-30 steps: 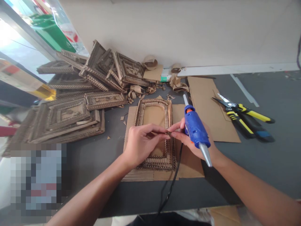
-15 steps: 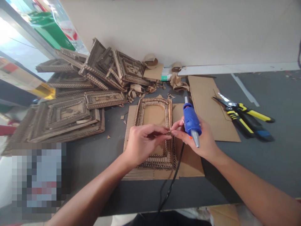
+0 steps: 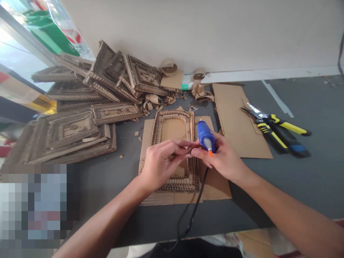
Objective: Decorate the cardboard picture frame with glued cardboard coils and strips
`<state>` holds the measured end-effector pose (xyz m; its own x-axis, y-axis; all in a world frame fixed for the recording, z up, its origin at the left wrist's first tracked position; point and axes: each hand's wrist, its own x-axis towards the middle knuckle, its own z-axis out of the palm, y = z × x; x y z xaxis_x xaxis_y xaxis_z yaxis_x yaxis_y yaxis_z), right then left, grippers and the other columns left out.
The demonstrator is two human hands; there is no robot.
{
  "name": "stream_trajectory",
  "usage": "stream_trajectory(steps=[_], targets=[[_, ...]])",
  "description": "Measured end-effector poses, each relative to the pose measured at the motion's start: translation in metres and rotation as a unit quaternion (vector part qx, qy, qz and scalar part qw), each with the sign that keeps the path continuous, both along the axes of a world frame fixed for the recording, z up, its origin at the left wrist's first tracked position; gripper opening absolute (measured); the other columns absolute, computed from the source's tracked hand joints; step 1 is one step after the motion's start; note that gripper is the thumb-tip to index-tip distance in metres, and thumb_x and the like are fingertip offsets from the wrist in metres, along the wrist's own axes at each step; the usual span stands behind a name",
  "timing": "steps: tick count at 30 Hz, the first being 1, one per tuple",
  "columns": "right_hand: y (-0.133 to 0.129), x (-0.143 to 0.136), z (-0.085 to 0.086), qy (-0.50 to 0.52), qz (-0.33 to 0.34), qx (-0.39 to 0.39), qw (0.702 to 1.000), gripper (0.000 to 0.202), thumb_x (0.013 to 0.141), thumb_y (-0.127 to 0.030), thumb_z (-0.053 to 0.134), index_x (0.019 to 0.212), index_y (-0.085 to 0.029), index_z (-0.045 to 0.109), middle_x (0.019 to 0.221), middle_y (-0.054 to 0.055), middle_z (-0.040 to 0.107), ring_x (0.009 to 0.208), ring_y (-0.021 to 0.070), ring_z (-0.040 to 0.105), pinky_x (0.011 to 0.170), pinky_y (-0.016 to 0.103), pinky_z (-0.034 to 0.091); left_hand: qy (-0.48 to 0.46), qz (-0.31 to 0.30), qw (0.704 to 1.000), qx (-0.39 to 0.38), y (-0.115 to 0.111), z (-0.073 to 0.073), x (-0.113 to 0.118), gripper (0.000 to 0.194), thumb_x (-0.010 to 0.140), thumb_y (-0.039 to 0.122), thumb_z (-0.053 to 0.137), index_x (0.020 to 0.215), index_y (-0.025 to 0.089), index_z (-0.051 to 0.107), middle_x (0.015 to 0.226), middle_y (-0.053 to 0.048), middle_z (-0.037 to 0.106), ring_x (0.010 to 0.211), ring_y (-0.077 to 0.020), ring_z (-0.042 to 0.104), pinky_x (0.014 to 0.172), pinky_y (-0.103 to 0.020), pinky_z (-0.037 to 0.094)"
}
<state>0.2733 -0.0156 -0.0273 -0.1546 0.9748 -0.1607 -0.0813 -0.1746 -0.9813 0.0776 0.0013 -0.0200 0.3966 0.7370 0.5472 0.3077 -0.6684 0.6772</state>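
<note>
My right hand [image 3: 225, 156] is wrapped round a blue glue gun [image 3: 205, 134] with a metal nozzle; a black cord [image 3: 197, 206] trails from it toward the table's front edge. Thumb and fingers of my left hand [image 3: 163, 159] pinch a small brown piece [image 3: 189, 150], mostly hidden by the fingers. The right fingertips meet the left ones at this piece. Beneath both hands lies a cardboard frame [image 3: 174, 114] with a ridged corrugated border and a rounded inner opening. A narrow corrugated strip runs along its right side.
Several finished-looking cardboard frames [image 3: 75, 130] are heaped at the left and back. Yellow-and-black shears [image 3: 271, 125] lie open at the right, partly over a flat cardboard sheet [image 3: 236, 118]. Paper scraps [image 3: 200, 92] and cardboard rolls [image 3: 168, 68] sit near the wall.
The glue gun has tilted and shifted left, its nozzle now turned more toward me. My right hand has moved slightly left with it. The left hand keeps its pinch; the view has shifted slightly.
</note>
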Motion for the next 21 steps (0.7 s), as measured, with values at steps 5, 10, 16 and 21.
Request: stream_trajectory(steps=[5, 10, 16, 21], targets=[[0.002, 0.002, 0.0, 0.011, 0.009, -0.016, 1.0, 0.031, 0.07, -0.035, 0.089, 0.084, -0.021, 0.065, 0.045, -0.011, 0.048, 0.037, 0.006, 0.039, 0.036, 0.02, 0.029, 0.021, -0.034, 0.999, 0.036, 0.001, 0.003, -0.002, 0.016, 0.084, 0.002, 0.072, 0.085, 0.016, 0.065, 0.102, -0.004, 0.078, 0.09, -0.0104, 0.075, 0.082, -0.015, 0.058], [0.003, 0.003, 0.0, 0.002, 0.007, -0.016, 1.0, 0.031, 0.069, -0.036, 0.089, 0.082, -0.02, 0.066, 0.046, -0.01, 0.049, 0.038, 0.0058, 0.04, 0.037, 0.02, 0.029, 0.035, -0.042, 0.997, 0.056, 0.002, 0.001, -0.003, 0.016, 0.086, 0.002, 0.068, 0.089, 0.017, 0.064, 0.105, -0.005, 0.078, 0.091, -0.0119, 0.075, 0.082, -0.017, 0.059], [0.001, 0.004, -0.002, -0.01, 0.01, -0.003, 1.0, 0.032, 0.072, -0.04, 0.087, 0.088, -0.021, 0.067, 0.048, -0.009, 0.049, 0.038, 0.007, 0.041, 0.037, 0.022, 0.03, 0.009, 0.013, 1.0, 0.019, -0.001, 0.002, -0.003, 0.012, 0.086, 0.01, 0.073, 0.081, 0.021, 0.069, 0.091, 0.0, 0.08, 0.079, -0.0128, 0.077, 0.073, -0.019, 0.062], [0.002, 0.014, -0.002, -0.04, -0.027, 0.043, 0.998, 0.032, 0.076, -0.044, 0.083, 0.091, -0.022, 0.065, 0.07, -0.004, 0.06, 0.046, 0.0073, 0.045, 0.041, 0.024, 0.036, -0.081, 0.075, 0.992, -0.067, -0.002, 0.0, 0.0, 0.018, 0.079, 0.02, 0.083, 0.081, 0.019, 0.065, 0.085, -0.002, 0.08, 0.079, -0.0179, 0.079, 0.062, -0.02, 0.063]])
